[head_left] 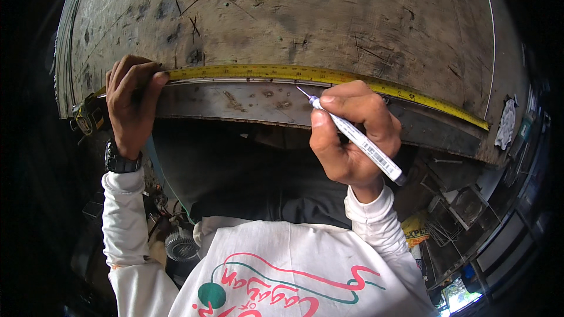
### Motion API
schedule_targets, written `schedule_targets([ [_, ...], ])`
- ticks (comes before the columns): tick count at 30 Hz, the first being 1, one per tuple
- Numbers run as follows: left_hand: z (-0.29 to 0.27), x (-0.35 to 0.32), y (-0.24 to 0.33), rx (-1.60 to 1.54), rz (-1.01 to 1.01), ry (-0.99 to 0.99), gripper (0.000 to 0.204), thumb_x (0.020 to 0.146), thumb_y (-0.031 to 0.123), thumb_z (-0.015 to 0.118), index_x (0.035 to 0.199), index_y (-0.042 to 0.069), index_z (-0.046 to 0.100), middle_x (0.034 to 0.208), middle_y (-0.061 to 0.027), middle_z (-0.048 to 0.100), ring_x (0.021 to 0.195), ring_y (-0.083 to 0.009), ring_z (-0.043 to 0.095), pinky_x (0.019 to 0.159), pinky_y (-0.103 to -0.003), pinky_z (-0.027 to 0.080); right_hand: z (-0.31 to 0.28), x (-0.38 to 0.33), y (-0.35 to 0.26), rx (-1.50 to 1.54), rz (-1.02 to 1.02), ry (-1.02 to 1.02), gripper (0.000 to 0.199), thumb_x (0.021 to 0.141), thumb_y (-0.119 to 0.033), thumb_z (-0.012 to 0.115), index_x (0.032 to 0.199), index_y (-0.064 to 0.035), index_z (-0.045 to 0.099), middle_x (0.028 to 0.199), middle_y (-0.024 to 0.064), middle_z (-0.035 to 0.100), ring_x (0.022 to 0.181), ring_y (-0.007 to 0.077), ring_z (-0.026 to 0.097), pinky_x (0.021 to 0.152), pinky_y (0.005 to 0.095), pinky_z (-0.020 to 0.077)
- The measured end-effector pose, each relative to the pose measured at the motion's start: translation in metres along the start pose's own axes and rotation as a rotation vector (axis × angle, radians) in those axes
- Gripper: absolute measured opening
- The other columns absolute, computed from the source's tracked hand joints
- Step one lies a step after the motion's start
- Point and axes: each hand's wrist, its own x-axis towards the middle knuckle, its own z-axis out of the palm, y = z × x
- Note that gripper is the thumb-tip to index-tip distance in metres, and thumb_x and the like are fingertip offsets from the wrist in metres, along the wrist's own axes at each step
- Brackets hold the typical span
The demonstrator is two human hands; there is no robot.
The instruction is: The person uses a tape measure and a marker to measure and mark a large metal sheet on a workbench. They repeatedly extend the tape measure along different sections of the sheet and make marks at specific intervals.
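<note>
A yellow tape measure (258,72) is pulled out along the near edge of a worn wooden tabletop. Its case (89,116) hangs past the table's left corner. Beneath the blade runs a grey metal strip (205,98) with brown rust spots. My left hand (132,91) curls over the blade near the case, fingers bent and thumb pressed on the tape. In my right hand (358,132) is a white paint marker (364,145), gripped like a pen. Its thin purple tip points left, just below the blade and close to the metal strip's upper edge.
The scratched, stained tabletop (329,17) stretches away beyond the tape. A crumpled white cloth (506,123) lies at its right edge. Below right are metal frames (464,208) and a yellow package (415,228). A ribbed grey motor-like part (181,245) sits low on the left.
</note>
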Motion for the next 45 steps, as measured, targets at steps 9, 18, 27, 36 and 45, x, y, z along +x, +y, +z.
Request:
schedule_targets([
  [9,0.0,0.0,-0.002,0.006,0.014,0.004,0.015,0.087,0.017,0.075,0.092,0.004,0.069,0.089,-0.0058,0.065,0.085,-0.0233,0.061,0.086,-0.036,0.041,0.006,0.0,0.006,-0.117,-0.046,-0.011,0.014,0.079,-0.004,0.072,0.089,-0.0028,0.062,0.08,0.0119,0.067,0.064,0.0204,0.068,0.058,0.0307,0.0569],
  [18,0.002,-0.001,-0.006,0.013,0.041,0.011,0.015,0.088,0.018,0.075,0.091,0.005,0.069,0.088,-0.0051,0.066,0.085,-0.0219,0.062,0.085,-0.036,0.041,0.005,-0.001,0.007,-0.143,-0.06,-0.054,0.015,0.082,-0.002,0.069,0.095,-0.0022,0.061,0.087,0.0137,0.069,0.062,0.0106,0.06,0.056,0.0232,0.0486],
  [27,0.001,-0.001,-0.006,0.012,0.03,0.011,0.015,0.088,0.018,0.075,0.091,0.005,0.069,0.088,-0.005,0.065,0.084,-0.0216,0.061,0.085,-0.036,0.041,0.005,0.0,0.004,-0.121,-0.026,-0.037,0.014,0.077,-0.003,0.071,0.088,-0.0027,0.062,0.078,0.0121,0.066,0.065,0.0208,0.068,0.059,0.0312,0.0562],
  [36,0.001,-0.001,-0.007,0.027,0.042,0.014,0.015,0.087,0.018,0.075,0.091,0.004,0.069,0.088,-0.0051,0.065,0.085,-0.0218,0.061,0.085,-0.036,0.041,0.007,0.0,0.005,-0.137,-0.055,-0.025,0.014,0.078,-0.002,0.071,0.089,-0.0034,0.063,0.079,0.0117,0.067,0.066,0.0207,0.068,0.059,0.0312,0.0567],
  [45,0.002,-0.001,-0.004,0.033,0.03,0.021,0.014,0.087,0.015,0.075,0.092,0.004,0.069,0.089,-0.0061,0.065,0.086,-0.0223,0.061,0.086,-0.036,0.041,-0.006,-0.003,0.004,0.17,0.059,0.089,0.018,0.083,-0.002,0.066,0.099,0.0014,0.059,0.084,0.0143,0.067,0.068,0.0145,0.065,0.061,0.0256,0.0535],
])
